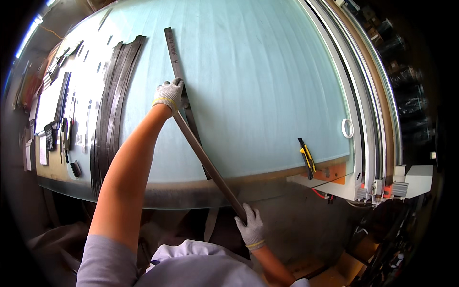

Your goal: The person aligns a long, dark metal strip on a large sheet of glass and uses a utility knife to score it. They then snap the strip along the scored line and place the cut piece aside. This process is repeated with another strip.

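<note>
My left hand point(168, 93), in a pale knit glove with a yellow cuff line, is closed around the upper end of a long, dark grey-brown strip point(205, 159). The strip slants down toward me past the table's near edge. My right hand point(251, 226), gloved alike, grips its lower end off the table. Beneath the left hand a straight black strip point(172, 55) with light handwritten marks lies on the pale blue-green tabletop point(258, 86). Its middle is partly hidden by that hand and the held strip.
A bundle of long dark strips point(117, 91) lies left of my hands. Farther left are a calculator point(49, 137) and several small tools. At right rest a yellow-black utility knife point(307, 158) and a white tape roll point(347, 128), beside a rail point(370, 91).
</note>
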`<state>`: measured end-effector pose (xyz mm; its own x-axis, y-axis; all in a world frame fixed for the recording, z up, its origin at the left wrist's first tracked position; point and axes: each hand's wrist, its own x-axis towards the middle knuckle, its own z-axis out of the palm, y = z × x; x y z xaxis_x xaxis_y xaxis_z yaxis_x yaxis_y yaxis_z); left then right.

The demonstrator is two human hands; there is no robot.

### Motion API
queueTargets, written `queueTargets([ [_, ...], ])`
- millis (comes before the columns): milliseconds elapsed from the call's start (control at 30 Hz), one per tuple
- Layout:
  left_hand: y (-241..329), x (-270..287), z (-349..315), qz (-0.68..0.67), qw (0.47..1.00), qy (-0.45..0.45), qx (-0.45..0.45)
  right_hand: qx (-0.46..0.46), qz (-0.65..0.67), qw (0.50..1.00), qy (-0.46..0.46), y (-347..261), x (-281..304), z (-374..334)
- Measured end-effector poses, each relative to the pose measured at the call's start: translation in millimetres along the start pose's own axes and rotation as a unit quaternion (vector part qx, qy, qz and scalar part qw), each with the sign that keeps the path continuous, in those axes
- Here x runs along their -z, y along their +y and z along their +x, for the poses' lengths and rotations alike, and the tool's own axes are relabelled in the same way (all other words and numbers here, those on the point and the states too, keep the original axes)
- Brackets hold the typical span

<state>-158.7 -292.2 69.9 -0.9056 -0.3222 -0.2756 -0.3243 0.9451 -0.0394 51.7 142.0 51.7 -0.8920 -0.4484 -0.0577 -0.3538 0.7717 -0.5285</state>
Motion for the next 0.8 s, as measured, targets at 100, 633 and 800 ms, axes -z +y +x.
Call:
queueTargets([
  [100, -1.7, -0.4, 0.2, 0.022, 1.0, 0.0, -0.002, -0.007, 0.087, 0.996, 0.009, -17.4, -17.5, 3.6],
  [633, 1.0, -5.0, 0.8, 0.001, 1.0, 0.017, -0.01, 0.043, 0.079, 0.992, 0.085, -24.7, -59.5, 6.8],
  [800, -3.1, -10.8, 2.4, 0.032, 0.999, 0.026, -0.014, 0.0, 0.103, 0.994, 0.039, -30.4, -59.5, 6.7],
])
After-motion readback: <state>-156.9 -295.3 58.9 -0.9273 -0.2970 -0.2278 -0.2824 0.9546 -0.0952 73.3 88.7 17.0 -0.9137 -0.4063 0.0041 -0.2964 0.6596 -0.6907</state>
